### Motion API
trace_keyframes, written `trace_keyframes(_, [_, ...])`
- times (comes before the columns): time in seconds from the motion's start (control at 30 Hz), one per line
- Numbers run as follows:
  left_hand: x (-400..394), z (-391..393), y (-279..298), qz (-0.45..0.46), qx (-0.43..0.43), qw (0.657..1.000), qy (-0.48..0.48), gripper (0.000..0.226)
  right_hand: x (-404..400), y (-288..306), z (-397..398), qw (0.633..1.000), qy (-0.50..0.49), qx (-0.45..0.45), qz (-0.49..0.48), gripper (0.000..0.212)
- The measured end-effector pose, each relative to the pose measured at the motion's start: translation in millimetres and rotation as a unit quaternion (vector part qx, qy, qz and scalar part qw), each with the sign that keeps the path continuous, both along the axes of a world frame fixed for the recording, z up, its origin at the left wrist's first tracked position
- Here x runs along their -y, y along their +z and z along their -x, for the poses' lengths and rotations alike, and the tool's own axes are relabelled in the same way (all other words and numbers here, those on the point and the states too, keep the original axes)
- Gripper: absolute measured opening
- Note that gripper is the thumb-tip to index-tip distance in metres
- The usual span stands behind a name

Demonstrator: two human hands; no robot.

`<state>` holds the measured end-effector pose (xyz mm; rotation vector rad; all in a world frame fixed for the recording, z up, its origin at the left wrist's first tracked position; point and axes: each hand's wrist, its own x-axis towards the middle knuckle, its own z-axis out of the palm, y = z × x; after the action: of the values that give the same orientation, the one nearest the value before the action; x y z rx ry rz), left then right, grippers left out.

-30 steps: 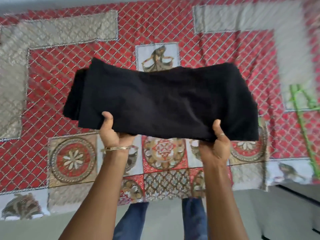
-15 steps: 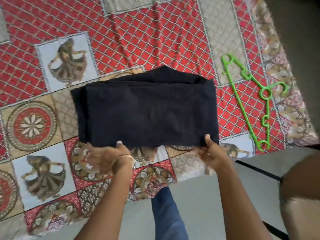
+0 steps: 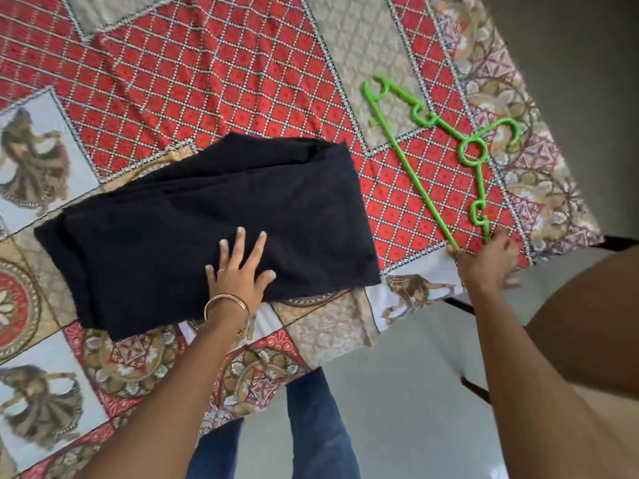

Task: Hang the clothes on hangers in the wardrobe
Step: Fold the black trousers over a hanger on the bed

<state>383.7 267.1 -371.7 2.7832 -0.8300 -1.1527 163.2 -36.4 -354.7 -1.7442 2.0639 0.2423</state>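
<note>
Black garment [image 3: 207, 216] on bedspread [image 3: 207, 63] (left hand [image 3: 238, 271] flat atop)

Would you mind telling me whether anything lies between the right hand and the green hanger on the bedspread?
Nothing visible does. The right hand is already at the near end of the green hanger, which lies bare on the bedspread, apart from the folded black garment.

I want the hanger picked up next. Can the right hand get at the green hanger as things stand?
Probably yes. The right hand is already at the near end of the green hanger, which lies bare on the bedspread with nothing over it. Blur hides whether the fingers have closed on it.
</note>
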Motion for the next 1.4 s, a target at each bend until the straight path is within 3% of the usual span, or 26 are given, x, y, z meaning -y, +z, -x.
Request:
trace_keyframes(0.1, [-3.2, -9.7, -1.7, 0.011, -0.009, 1.000, -0.019, 0.065, -4.8, -4.5, 1.4, 0.997, -0.035, 0.055, -0.047, 0.076])
trace_keyframes(0.17, [-2.6, -15.9, -1.5, 0.020, -0.009, 1.000, -0.010, 0.067, -18.9, -8.7, -2.5, 0.988, -0.049, 0.133, -0.067, 0.037])
trace_keyframes(0.2, [-0.5, -15.8, 1.6, 0.028, -0.007, 1.000, 0.005, 0.066, -27.8, -7.3, -3.9, 0.979, -0.067, 0.178, -0.071, 0.027])
trace_keyframes(0.3, [17.7, -19.4, 9.9, 0.091, -0.015, 0.990, 0.107, 0.054, -58.0, 0.0, -16.7, 0.951, -0.098, 0.283, -0.072, 0.043])
trace_keyframes(0.4, [39.0, -30.1, 27.5, 0.149, -0.045, 0.965, 0.212, 0.040, -87.2, 22.6, -33.7, 0.940, -0.074, 0.331, -0.031, 0.042])
trace_keyframes(0.53, [37.3, -47.9, 67.7, 0.281, -0.107, 0.905, 0.302, 0.040, -138.1, 57.4, -60.2, 0.923, 0.048, 0.382, 0.019, 0.037])
trace_keyframes(0.67, [27.2, -55.6, 98.3, 0.383, -0.191, 0.846, 0.319, 0.061, -184.0, 54.7, -79.5, 0.913, 0.246, 0.319, 0.061, 0.023])
trace_keyframes(0.77, [4.2, -48.2, 103.8, 0.400, -0.257, 0.796, 0.374, 0.043, -235.7, 52.3, -94.7, 0.919, 0.263, 0.292, -0.010, 0.014])
trace_keyframes(0.83, [-15.0, -47.3, 101.0, 0.395, -0.230, 0.764, 0.455, 0.023, -265.6, 41.8, -98.1, 0.913, 0.269, 0.301, -0.062, 0.008])
trace_keyframes(0.87, [-16.4, -46.7, 96.4, 0.380, -0.214, 0.742, 0.509, 0.019, -269.8, 34.5, -94.0, 0.896, 0.333, 0.280, -0.085, 0.009])
trace_keyframes(0.93, [-39.3, -50.5, 89.6, 0.371, -0.186, 0.695, 0.588, 0.027, -289.8, 25.3, -90.8, 0.833, 0.472, 0.239, -0.159, 0.039])
trace_keyframes(0.97, [-42.3, -50.4, 86.1, 0.369, -0.184, 0.690, 0.595, 0.030, -288.2, 26.0, -86.5, 0.820, 0.482, 0.248, -0.185, 0.050])
trace_keyframes(1.03, [-66.8, -51.6, 82.0, 0.375, -0.163, 0.703, 0.582, 0.030, -297.1, 30.5, -86.5, 0.832, 0.431, 0.298, -0.183, 0.059])
trace_keyframes(1.1, [-73.2, -49.9, 78.6, 0.373, -0.146, 0.724, 0.561, 0.032, -285.9, 31.3, -79.7, 0.890, 0.314, 0.321, -0.080, 0.051])
trace_keyframes(1.17, [-75.7, -55.8, 79.6, 0.377, -0.129, 0.729, 0.557, 0.031, -257.4, 37.5, -78.9, 0.936, 0.161, 0.311, 0.024, 0.041])
trace_keyframes(1.23, [-74.9, -63.5, 81.2, 0.382, -0.128, 0.727, 0.556, 0.028, -219.3, 40.5, -77.2, 0.954, -0.010, 0.298, 0.033, 0.047])
trace_keyframes(1.33, [-75.9, -71.7, 80.8, 0.392, -0.146, 0.728, 0.543, 0.017, -174.3, 26.8, -68.4, 0.918, -0.208, 0.329, -0.077, 0.068])
trace_keyframes(1.4, [-78.5, -72.5, 79.0, 0.393, -0.165, 0.733, 0.531, 0.012, -163.0, 17.3, -62.9, 0.891, -0.254, 0.349, -0.141, 0.069])
